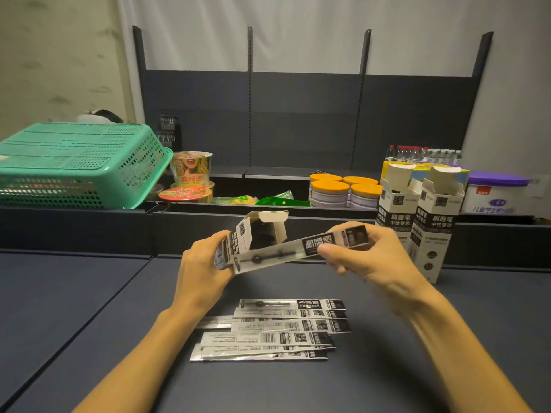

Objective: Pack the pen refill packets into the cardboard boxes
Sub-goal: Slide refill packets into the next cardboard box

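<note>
My left hand (201, 268) grips a small black-and-white cardboard box (262, 231), held tilted above the table with its top flaps open toward the right. My right hand (366, 257) pinches one long pen refill packet (301, 248) by its printed end. The packet's other end lies across the front of the box near my left fingers. A loose stack of several more refill packets (268, 329) lies flat on the dark table (74, 308) below my hands. Two more open boxes (417, 222) stand upright at the right.
An upturned green plastic basket (77, 165) sits at the left. Instant noodle cups (192, 178), orange-lidded tins (343, 190), water bottles (420, 153) and a purple-lidded tub (495, 192) fill the shelf tray behind the table. A dark shelf back panel (298, 114) rises beyond.
</note>
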The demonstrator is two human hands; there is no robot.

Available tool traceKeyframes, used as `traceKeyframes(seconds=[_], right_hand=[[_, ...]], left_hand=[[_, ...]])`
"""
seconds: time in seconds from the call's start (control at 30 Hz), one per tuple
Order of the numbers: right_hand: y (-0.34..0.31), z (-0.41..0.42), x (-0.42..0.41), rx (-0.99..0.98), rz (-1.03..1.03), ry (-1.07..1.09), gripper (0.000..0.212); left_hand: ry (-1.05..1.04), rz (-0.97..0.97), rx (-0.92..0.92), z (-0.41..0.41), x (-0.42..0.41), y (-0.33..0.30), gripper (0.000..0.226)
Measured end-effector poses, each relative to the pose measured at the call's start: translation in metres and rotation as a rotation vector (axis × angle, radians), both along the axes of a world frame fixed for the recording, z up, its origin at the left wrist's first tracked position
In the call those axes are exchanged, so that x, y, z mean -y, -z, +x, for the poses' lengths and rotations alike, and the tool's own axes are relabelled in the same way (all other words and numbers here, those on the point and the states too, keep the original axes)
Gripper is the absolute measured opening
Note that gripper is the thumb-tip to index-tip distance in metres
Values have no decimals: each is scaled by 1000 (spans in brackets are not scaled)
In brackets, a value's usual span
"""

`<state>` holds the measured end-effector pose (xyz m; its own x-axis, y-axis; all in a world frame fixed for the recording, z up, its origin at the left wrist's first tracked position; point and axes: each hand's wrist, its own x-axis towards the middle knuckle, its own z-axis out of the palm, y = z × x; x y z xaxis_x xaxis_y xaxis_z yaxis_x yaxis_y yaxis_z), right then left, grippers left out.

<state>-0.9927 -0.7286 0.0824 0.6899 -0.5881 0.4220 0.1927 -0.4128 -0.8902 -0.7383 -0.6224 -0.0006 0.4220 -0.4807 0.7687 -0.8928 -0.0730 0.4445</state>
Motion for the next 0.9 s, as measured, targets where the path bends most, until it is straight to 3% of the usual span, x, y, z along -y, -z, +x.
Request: traceKeyframes(seconds=[0.17, 0.27, 0.37, 0.9], right_hand=[[-5, -2, -2, 258, 206, -44, 21], [-9, -2, -8, 381, 231, -16, 14], [-12, -2, -11, 473, 248, 46, 21], [-1, 20, -32, 521, 207, 165, 7]], left_hand=[[11, -4, -25, 3, 0, 1, 65], [10, -4, -39, 2, 0, 0, 67], [15, 3, -37, 2, 0, 0, 68], [2, -15, 47, -3, -2, -1, 63]])
